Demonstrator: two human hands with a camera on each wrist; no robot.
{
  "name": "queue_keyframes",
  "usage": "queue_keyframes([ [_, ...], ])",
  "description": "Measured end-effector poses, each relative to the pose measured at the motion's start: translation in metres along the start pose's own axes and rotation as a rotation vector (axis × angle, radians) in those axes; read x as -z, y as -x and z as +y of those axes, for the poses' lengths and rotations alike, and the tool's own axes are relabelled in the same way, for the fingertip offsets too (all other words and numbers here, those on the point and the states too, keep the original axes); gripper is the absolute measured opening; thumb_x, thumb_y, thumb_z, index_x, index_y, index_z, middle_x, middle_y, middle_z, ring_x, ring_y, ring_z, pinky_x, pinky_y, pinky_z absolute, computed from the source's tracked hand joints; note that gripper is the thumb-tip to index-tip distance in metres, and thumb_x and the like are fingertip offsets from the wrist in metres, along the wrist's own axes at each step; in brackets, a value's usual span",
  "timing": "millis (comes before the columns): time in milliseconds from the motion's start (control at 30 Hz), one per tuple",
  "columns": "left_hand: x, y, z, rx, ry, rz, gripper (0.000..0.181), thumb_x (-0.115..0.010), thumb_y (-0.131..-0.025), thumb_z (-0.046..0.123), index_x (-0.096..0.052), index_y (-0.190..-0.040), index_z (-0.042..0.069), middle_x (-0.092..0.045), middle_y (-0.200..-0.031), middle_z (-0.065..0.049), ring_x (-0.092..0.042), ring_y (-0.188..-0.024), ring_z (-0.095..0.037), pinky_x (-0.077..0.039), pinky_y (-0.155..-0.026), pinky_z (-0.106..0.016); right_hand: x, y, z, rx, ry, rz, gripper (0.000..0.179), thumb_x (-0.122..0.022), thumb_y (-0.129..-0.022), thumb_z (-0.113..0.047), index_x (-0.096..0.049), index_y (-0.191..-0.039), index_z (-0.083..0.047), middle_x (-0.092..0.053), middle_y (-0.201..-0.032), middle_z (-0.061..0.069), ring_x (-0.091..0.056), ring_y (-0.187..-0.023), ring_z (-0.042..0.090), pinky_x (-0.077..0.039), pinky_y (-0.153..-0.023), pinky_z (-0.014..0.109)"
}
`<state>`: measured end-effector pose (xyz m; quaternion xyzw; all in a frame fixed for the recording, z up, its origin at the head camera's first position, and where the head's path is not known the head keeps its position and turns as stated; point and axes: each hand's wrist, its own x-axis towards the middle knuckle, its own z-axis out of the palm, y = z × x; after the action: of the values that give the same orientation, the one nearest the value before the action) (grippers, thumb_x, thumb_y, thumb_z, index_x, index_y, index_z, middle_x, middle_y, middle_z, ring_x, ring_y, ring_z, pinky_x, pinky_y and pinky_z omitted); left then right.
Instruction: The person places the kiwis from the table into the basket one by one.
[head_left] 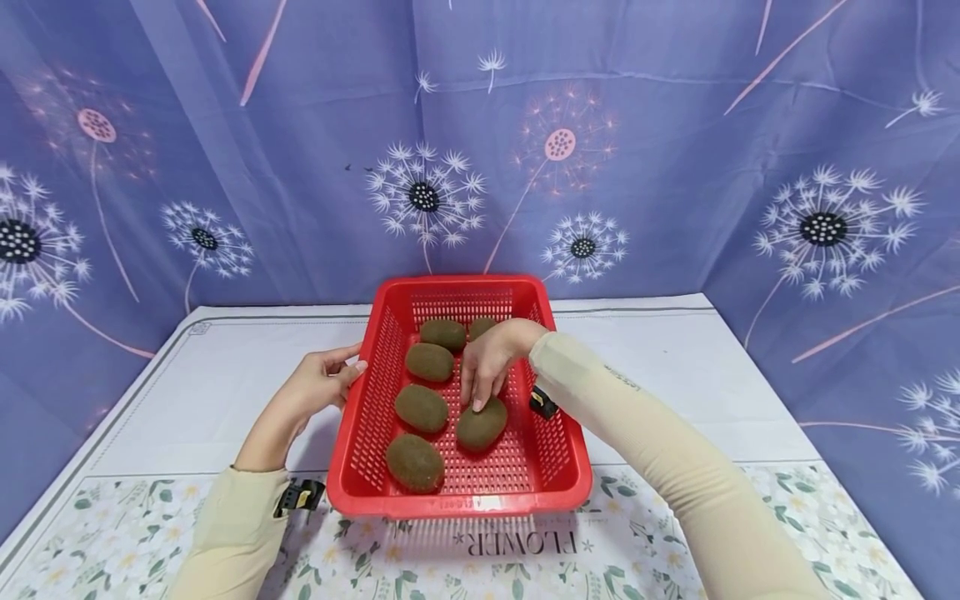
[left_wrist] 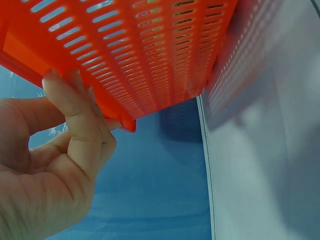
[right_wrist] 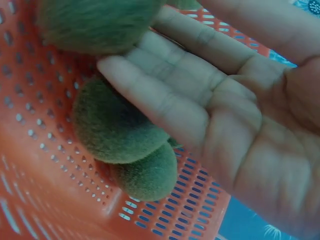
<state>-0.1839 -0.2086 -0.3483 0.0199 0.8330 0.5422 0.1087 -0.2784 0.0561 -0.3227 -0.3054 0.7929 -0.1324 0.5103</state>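
Note:
A red perforated plastic basket (head_left: 459,505) stands on the table with several brown, fuzzy kiwis in it. My left hand (head_left: 318,383) grips the basket's left rim, thumb on top; the left wrist view shows the curled fingers (left_wrist: 75,115) at the rim. Inside the basket, my right hand (head_left: 491,358) holds a kiwi (head_left: 482,427) at the right of the left-hand row, between thumb and fingertips. In the right wrist view that kiwi (right_wrist: 97,25) is blurred and covers some fingertips. Beyond the right hand another kiwi (head_left: 481,326) is partly hidden.
A row of kiwis (head_left: 422,408) lies along the basket's left side. Beneath is a table with a white and floral cover (head_left: 660,358) printed "FLOWER". A blue dandelion-patterned curtain (head_left: 480,108) hangs behind and at both sides.

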Motion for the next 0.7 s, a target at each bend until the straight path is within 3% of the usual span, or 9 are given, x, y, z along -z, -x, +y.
queue_keyframes([
  [267, 0.001, 0.001, 0.001, -0.017, -0.011, -0.001, 0.052, -0.050, -0.101, 0.014, -0.033, -0.147, -0.002, -0.057, -0.082, -0.010, -0.062, -0.062, -0.014, -0.056, -0.058, -0.032, 0.008, 0.012, -0.005, 0.068, 0.015, 0.034, 0.038, -0.067, -0.092, -0.015, -0.063, -0.127, -0.002, -0.065, -0.119, 0.002, -0.062, -0.108, 0.013, -0.051, -0.090, 0.025],
  [467, 0.000, 0.002, 0.005, -0.023, -0.046, -0.003, 0.053, -0.050, -0.101, 0.013, -0.031, -0.148, -0.003, -0.055, -0.081, -0.011, -0.060, -0.058, -0.014, -0.056, -0.056, -0.032, 0.014, 0.025, -0.010, 0.158, 0.008, 0.083, 0.044, -0.062, -0.094, -0.018, -0.055, -0.135, -0.003, -0.061, -0.128, 0.009, -0.060, -0.115, 0.022, -0.048, -0.096, 0.030],
  [567, -0.001, 0.002, 0.009, -0.021, -0.085, -0.010, 0.052, -0.049, -0.102, 0.013, -0.032, -0.146, -0.006, -0.055, -0.081, -0.012, -0.059, -0.055, -0.014, -0.055, -0.054, -0.032, 0.016, 0.036, -0.011, 0.209, 0.002, 0.146, 0.045, -0.063, -0.093, -0.019, -0.056, -0.135, -0.005, -0.060, -0.129, 0.009, -0.060, -0.112, 0.021, -0.048, -0.097, 0.033],
  [700, 0.002, 0.005, 0.015, -0.034, -0.203, 0.007, 0.047, -0.047, -0.102, 0.012, -0.037, -0.142, -0.011, -0.057, -0.080, -0.015, -0.059, -0.055, -0.013, -0.055, -0.052, -0.033, 0.018, 0.055, -0.012, 0.276, 0.004, 0.295, 0.041, -0.064, -0.093, -0.019, -0.060, -0.131, -0.008, -0.065, -0.123, 0.005, -0.062, -0.107, 0.013, -0.049, -0.094, 0.033],
])
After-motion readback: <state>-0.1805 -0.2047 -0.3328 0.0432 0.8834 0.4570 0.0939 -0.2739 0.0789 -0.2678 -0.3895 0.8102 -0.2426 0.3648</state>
